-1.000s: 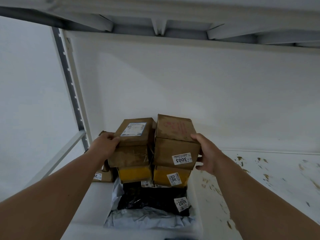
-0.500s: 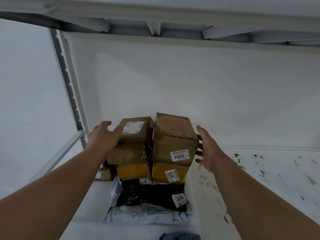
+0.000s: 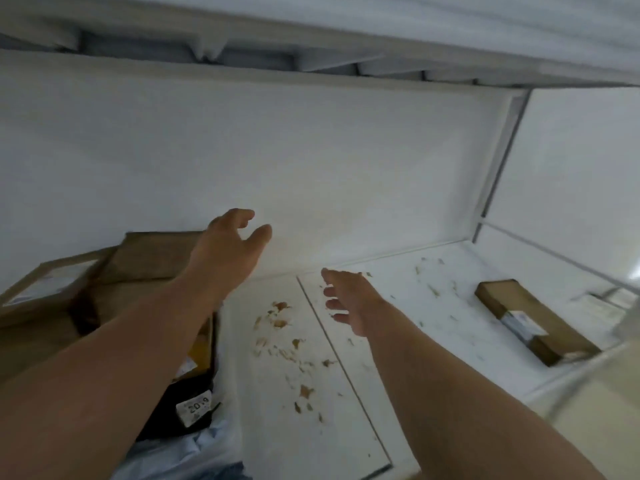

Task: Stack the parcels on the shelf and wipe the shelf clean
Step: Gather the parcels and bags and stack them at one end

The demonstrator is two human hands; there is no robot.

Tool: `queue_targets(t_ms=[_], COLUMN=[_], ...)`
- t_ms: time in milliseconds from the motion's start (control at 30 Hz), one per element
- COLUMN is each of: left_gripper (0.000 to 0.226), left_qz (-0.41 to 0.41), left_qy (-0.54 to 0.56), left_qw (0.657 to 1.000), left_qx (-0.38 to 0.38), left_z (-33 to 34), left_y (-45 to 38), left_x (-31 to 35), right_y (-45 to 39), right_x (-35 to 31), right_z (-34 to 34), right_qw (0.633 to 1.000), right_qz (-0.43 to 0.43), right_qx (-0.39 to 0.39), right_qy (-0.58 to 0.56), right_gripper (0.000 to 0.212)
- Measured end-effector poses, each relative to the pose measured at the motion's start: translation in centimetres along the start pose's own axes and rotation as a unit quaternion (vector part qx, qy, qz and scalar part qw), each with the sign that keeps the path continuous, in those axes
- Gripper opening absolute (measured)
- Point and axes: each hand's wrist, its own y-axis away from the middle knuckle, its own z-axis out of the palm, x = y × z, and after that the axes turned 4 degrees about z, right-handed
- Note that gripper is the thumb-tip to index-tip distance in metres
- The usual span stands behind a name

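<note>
- A person's left hand point(image 3: 228, 247) hung free above the shelf point(image 3: 287, 441), fingers loosely spread and holding nothing, the forearm crossing in front of the stacked parcels point(image 3: 145, 261).
- The stack of brown cardboard boxes stood just left of and below that hand, against the back wall; under the forearm a black plastic parcel point(image 3: 180, 400) carried a small white label point(image 3: 194, 407), its number too blurred to read with confidence.
- The right hand point(image 3: 346, 299) was extended lower, right of the left hand, fingers relaxed and apart, gripping nothing and hovering over the white shelf board.
- Brown stains and flecks point(image 3: 287, 344) were scattered on the shelf surface directly beneath and between both hands, reaching further right.
- A single flat cardboard parcel point(image 3: 533, 320) lay well to the right of the right hand, near the shelf's far end, with a pale label on top.
- A bit of blue fabric point(image 3: 235, 471) showed at the bottom edge, below the left forearm.
</note>
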Motion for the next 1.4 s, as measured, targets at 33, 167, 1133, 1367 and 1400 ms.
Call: queue_targets(t_ms=[33,167,1133,1367,1400], left_gripper=[0.048,0.048,0.042,0.048,0.045], left_qz=[-0.003,-0.042,-0.368,-0.286,-0.275], left_qy=[0.019,0.074,0.356,0.376,0.38], left_qw=[1.0,0.99,0.805,0.874,0.879], left_qx=[-0.021,-0.11,-0.3,-0.118,-0.092], left_z=[2.3,11.8,47.4,32.8,30.1], left_y=[-0.1,-0.5,1.2,-0.4,-0.3], left_x=[1.1,5.3,18.0,13.5,12.8], right_y=[0.0,-0.8,-12.0,-8.7,-8.0], right_x=[0.6,3.1,12.8,3.6,2.6], right_z=[-2.5,-13.2,-45.4,-33.6,-31.5], right_qw=[1.0,0.998,0.983,0.985,0.981], right_qz=[0.007,0.026,0.151,0.003,-0.012], right_qx=[0.008,0.048,0.012,-0.14,-0.166], right_qy=[0.006,0.041,-0.104,-0.103,-0.103], right_gripper=[0.032,0.016,0.039,0.051,0.051])
